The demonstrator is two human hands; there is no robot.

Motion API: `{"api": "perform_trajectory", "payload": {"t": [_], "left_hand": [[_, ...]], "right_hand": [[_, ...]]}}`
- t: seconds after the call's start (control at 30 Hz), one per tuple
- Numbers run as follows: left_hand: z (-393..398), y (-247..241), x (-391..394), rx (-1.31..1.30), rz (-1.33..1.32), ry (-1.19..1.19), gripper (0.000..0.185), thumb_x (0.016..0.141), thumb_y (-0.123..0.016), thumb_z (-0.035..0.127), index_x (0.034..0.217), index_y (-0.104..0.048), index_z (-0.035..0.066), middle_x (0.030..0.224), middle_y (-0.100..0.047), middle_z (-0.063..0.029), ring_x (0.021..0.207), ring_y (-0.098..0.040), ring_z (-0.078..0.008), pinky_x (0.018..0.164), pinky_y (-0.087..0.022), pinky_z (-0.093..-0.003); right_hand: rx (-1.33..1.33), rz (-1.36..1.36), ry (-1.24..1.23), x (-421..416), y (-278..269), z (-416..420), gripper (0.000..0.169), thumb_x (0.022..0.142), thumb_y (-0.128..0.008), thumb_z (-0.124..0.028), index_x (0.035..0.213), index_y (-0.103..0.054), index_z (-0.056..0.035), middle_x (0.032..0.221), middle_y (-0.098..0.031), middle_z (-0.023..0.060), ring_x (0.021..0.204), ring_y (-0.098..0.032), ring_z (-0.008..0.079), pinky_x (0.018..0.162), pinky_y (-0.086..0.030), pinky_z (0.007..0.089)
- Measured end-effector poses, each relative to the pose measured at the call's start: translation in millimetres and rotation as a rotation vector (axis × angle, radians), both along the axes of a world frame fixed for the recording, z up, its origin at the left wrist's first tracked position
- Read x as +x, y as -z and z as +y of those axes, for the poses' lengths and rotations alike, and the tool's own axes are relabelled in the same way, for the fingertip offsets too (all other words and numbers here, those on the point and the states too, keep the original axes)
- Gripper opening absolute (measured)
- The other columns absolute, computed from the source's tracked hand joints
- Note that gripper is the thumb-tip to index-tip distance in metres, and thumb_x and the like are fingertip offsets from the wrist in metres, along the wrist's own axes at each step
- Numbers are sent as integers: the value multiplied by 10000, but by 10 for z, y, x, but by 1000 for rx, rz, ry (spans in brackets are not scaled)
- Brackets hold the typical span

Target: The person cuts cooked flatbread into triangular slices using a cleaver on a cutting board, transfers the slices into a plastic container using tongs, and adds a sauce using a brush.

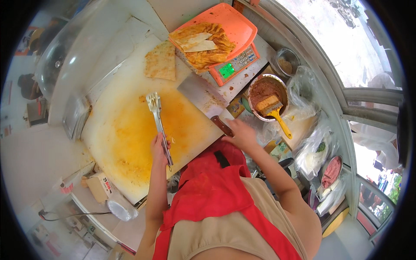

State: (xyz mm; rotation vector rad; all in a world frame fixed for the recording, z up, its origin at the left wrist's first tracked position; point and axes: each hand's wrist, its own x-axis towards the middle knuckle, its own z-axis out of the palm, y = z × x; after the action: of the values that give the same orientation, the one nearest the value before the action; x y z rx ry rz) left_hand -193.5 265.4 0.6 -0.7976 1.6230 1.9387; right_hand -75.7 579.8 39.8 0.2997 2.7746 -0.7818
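My left hand point(158, 151) grips a pair of metal serving tongs point(158, 120), their slotted ends pointing away from me over the orange-stained white cutting board point(126, 136). At the board's right side lies a cleaver point(204, 92) with a broad blade and a riveted brown handle point(221, 125). My right hand point(242, 135) is blurred at the butt of that handle, fingers and thumb spread to either side; whether they touch it is unclear. A flatbread wedge point(161, 61) rests at the board's far edge. More browned flatbread point(208, 45) is piled on the orange scale tray point(240, 27).
Below the tray, the digital scale point(232, 66) has a lit display. On the right, a pot of brown paste point(268, 94) holds a yellow-handled brush point(276, 113). Nearby are a clear container point(286, 61), plastic bags point(312, 156) and a bowl of pink filling point(331, 172). A carton point(99, 188) stands lower left.
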Motion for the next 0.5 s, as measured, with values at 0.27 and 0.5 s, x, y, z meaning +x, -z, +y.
{"api": "perform_trajectory", "payload": {"t": [0.27,0.5], "left_hand": [[545,145,-382,145,-39,86,221,930,-564,224,1000,-579,15,794,-577,-42,608,-578,-140,482,-433,-242],[609,213,-636,72,41,91,254,896,-607,182,1089,-575,20,839,-587,-40,571,-541,-121,476,-401,-227]], "right_hand": [[68,-51,114,-199,438,-155,615,746,-606,-117,1324,-400,-162,955,-577,166,812,-610,363,648,-512,444],[-373,90,260,88,-184,289,467,802,-614,-197,1240,-472,-120,903,-651,190,815,-629,361,668,-498,414]]}}
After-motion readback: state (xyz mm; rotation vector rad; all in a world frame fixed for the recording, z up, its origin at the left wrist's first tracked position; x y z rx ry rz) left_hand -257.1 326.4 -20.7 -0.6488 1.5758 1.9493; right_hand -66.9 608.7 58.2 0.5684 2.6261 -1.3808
